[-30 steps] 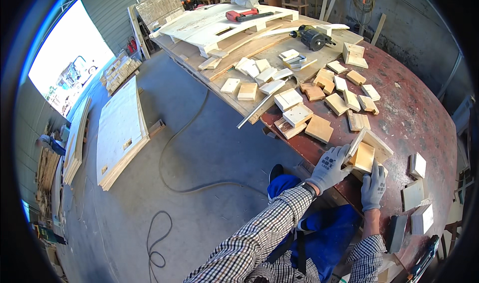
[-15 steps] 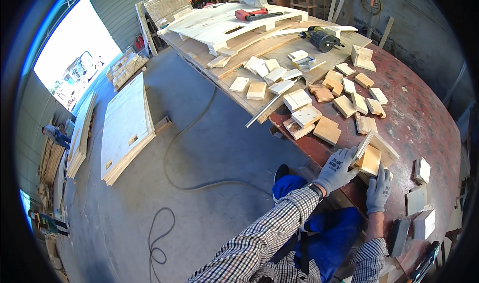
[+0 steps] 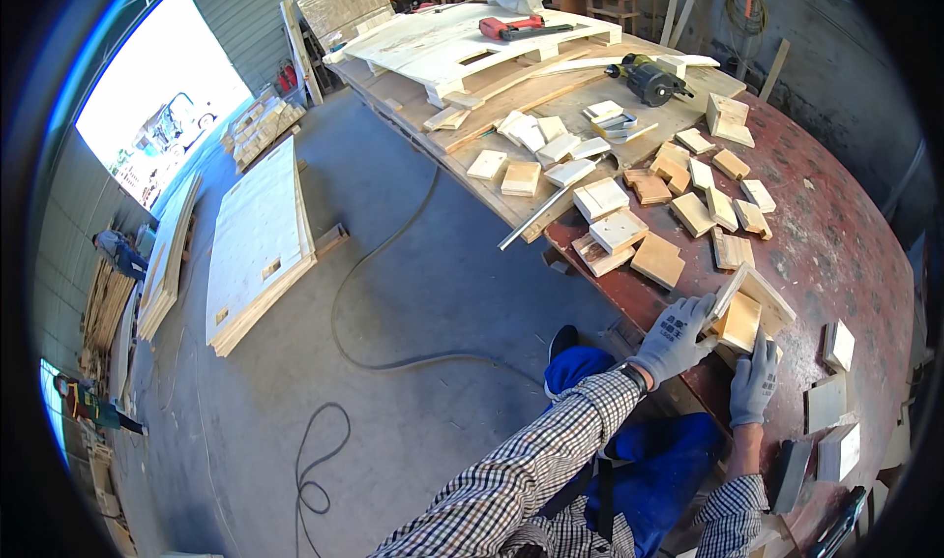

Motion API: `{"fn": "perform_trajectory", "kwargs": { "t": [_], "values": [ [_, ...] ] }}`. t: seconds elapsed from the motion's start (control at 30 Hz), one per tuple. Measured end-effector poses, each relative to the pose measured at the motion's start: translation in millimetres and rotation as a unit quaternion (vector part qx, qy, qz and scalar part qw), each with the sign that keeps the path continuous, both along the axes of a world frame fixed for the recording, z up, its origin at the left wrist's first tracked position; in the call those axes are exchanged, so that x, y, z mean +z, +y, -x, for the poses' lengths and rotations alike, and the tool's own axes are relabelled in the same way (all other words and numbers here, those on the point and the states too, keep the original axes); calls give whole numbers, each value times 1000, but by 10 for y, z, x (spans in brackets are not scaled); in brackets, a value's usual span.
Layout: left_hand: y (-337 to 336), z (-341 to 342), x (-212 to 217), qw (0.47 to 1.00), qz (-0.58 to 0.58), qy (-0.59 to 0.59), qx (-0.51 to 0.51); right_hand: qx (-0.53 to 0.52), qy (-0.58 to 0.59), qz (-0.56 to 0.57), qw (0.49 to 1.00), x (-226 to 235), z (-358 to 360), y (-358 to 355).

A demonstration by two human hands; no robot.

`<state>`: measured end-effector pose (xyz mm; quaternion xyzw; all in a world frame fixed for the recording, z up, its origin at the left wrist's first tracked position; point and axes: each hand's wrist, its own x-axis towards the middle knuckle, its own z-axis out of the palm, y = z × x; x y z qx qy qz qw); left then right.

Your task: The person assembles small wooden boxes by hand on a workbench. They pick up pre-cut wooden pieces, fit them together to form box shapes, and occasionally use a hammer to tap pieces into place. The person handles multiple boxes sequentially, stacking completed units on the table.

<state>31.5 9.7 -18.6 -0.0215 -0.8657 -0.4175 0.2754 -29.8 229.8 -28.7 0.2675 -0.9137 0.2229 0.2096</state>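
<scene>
At the near edge of the red table, two boards meet in a corner (image 3: 765, 293), with a yellowish wooden block (image 3: 738, 322) set between them. My left hand (image 3: 675, 340), in a grey glove, is closed on the left side of these pieces, its fingertips at the block. From the near right, my gloved right hand (image 3: 753, 383) presses its fingers against the block's near side, with the thumb partly hidden. Beyond my hands lie several loose wood blocks (image 3: 657, 261), some stacked, some notched.
More blocks (image 3: 838, 347) and a dark block (image 3: 792, 475) lie along the right of the red table (image 3: 826, 234). On the adjoining wooden bench are a metal rod (image 3: 536, 216), a black-and-yellow power tool (image 3: 649, 81) and a red nail gun (image 3: 511, 29). A hose (image 3: 393, 365) crosses the floor.
The whole view has shifted slightly, so everything sits a little further right in it. Both hands keep their places on the wooden pieces.
</scene>
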Motion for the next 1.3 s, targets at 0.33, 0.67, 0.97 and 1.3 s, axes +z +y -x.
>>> {"fn": "perform_trajectory", "kwargs": {
  "t": [0.33,0.67,0.97,1.3],
  "values": [
    [9,17,-32,1000,-6,3,3,8,21,-3,1000,-63,31,37],
    [22,26,-62,1000,0,-8,7,5,-6,2,1000,-20,15,31],
    [17,25,-60,1000,2,-12,5,11,5,-2,1000,6,21,19],
    [10,13,-44,1000,-6,8,3,15,7,6,1000,-5,32,12]
  ]
}}
